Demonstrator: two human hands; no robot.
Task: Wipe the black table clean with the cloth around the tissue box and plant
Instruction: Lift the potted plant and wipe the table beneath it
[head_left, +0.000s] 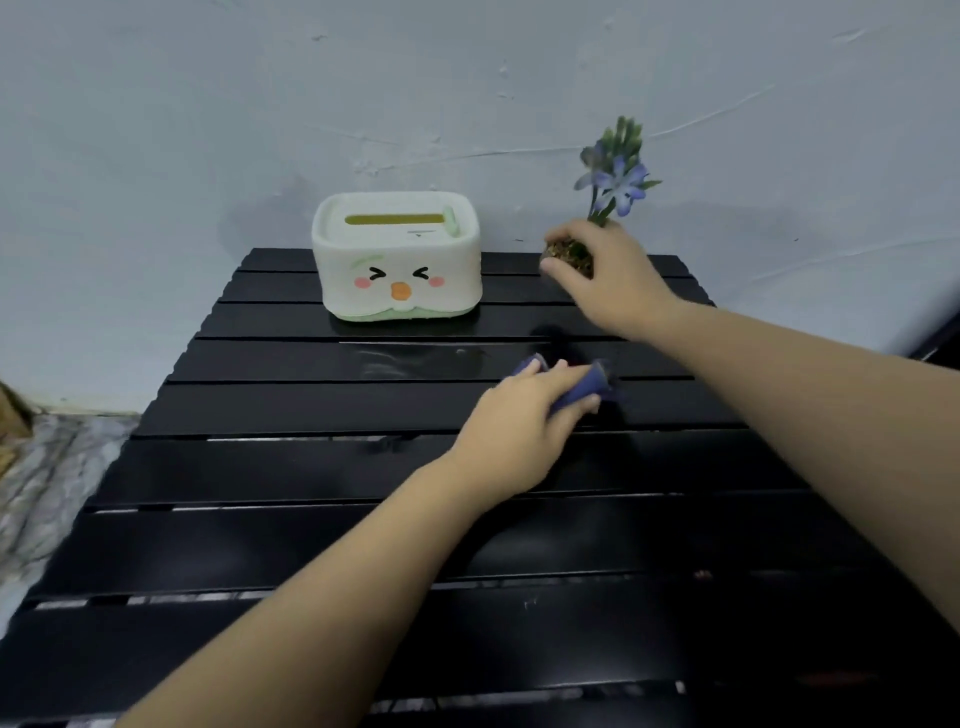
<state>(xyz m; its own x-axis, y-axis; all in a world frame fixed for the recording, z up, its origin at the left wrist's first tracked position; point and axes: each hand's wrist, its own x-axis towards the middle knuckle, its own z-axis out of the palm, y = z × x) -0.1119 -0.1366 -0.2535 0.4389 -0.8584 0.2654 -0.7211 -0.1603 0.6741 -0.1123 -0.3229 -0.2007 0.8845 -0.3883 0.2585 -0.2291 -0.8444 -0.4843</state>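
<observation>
A black slatted table (311, 467) fills the lower view. My left hand (519, 426) grips a bunched blue cloth (582, 387) on a slat right of the table's middle. At the far right of the table my right hand (608, 275) curls round the pot of a small plant (618, 176) with purple flowers; most of the pot is hidden by my fingers. A white tissue box (397, 257) with a cartoon face and green base stands at the far centre, left of the plant.
A pale wall (208, 104) rises directly behind the table. A wet streak (395, 361) shines on the slat in front of the tissue box. Patterned grey fabric (47, 478) lies beyond the table's left edge.
</observation>
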